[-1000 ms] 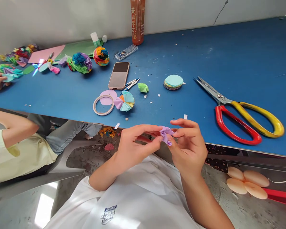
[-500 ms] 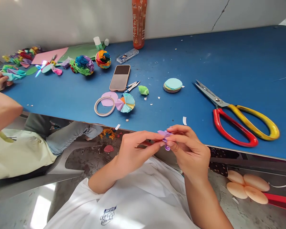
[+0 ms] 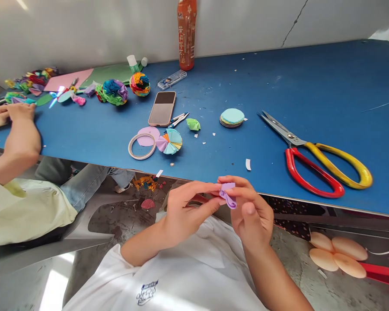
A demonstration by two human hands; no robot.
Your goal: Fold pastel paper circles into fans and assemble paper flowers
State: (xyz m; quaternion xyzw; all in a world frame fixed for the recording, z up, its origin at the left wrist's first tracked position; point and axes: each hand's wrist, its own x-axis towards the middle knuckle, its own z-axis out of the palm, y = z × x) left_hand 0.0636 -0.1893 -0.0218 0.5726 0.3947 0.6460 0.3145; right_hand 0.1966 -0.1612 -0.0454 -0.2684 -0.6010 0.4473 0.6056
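Observation:
A folded, curled piece of purple paper (image 3: 228, 196) is held just in front of the table's front edge. My left hand (image 3: 189, 207) pinches its left side between thumb and fingertips. At its right side, my right hand (image 3: 254, 211) keeps its fingers around the paper, one in front and one behind, while the thumb stands away from it. On the table ahead lie a fan-like flower of folded paper (image 3: 170, 141) in blue, purple and orange, a crumpled green paper piece (image 3: 193, 124) and a stack of paper circles (image 3: 232, 117), light blue on top.
Large scissors (image 3: 314, 149) with red and yellow handles lie at right. A tape roll (image 3: 141, 147), purple paper circle (image 3: 149, 135), pen-like tools (image 3: 179, 120), phone (image 3: 162, 109) and bottle (image 3: 186, 36) are on the blue table. Another person's arm (image 3: 22, 138) rests at left by paper balls (image 3: 115, 92).
My right thumb has lifted off the purple paper, which has turned to show more of its folded side. The other person's arm at left has moved up onto the table.

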